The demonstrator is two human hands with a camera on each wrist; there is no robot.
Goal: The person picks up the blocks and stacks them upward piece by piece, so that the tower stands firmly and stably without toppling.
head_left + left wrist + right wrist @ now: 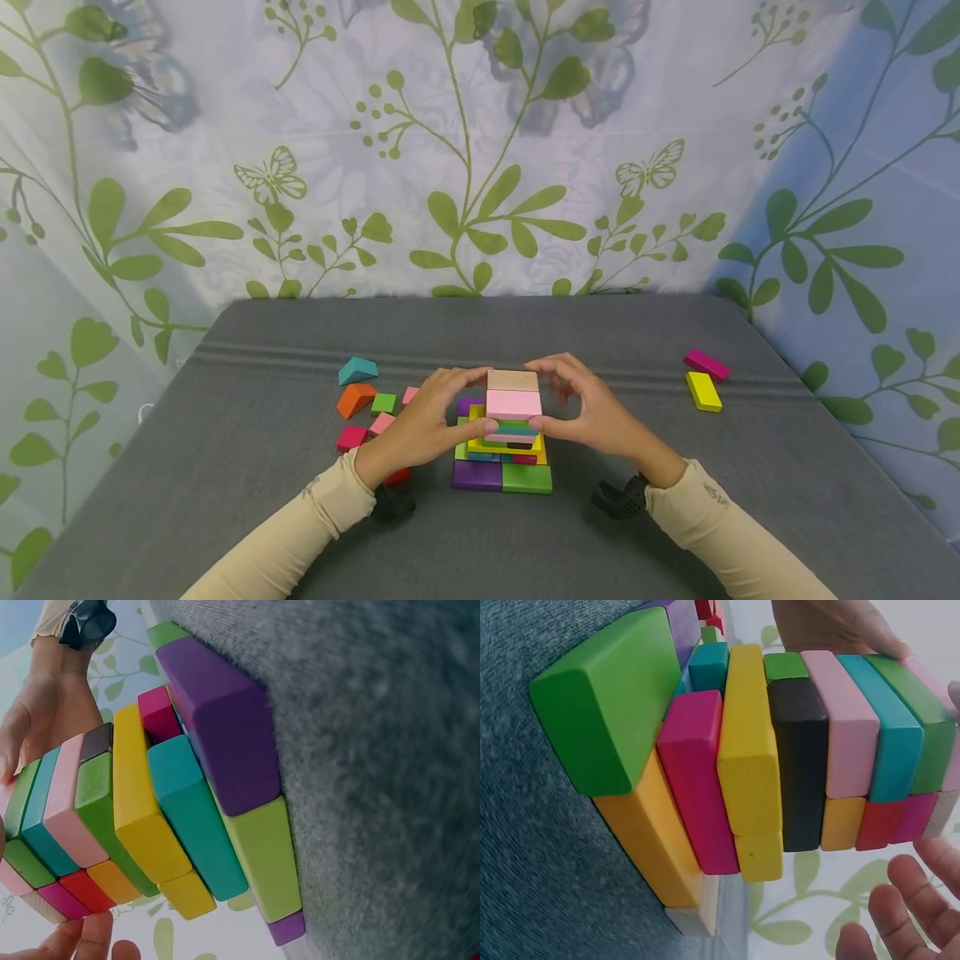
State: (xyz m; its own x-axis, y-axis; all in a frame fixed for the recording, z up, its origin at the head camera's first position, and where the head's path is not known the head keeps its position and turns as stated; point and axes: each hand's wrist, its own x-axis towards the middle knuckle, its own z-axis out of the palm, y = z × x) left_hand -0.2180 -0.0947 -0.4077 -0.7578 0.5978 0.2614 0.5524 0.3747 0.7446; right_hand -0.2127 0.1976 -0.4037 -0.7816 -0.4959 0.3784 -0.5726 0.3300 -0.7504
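Block tower [513,430] stands upright near the middle of the bench [585,325], between both hands. Left hand [423,421]: grip parted only about the depth of the top layer, thumb at the near left corner of the top pink block [513,404], fingers at the far left side of the bare wood block [512,380] behind it. Right hand [592,408]: similar grip from the right, thumb on the near right corner, index fingertip at the far right corner; its other fingers are spread clear of the blocks in the right wrist view. The two top blocks thus sit pinched near to far by both hands, flush on the stack.

Layers beneath, near side, downward: green, teal, pink, then green at left with a black block [801,757] at right, then a yellow layer. Base, near row: purple block [477,476] left, green block [527,478] right.

Loose to the left: teal block [357,370], orange block [356,401], red block [351,437], among others. Far right: magenta block [707,365] and yellow block [703,392].

Writing: small dark print on right sleeve [720,517] and left sleeve [300,517] at the cuffs, too small to read.
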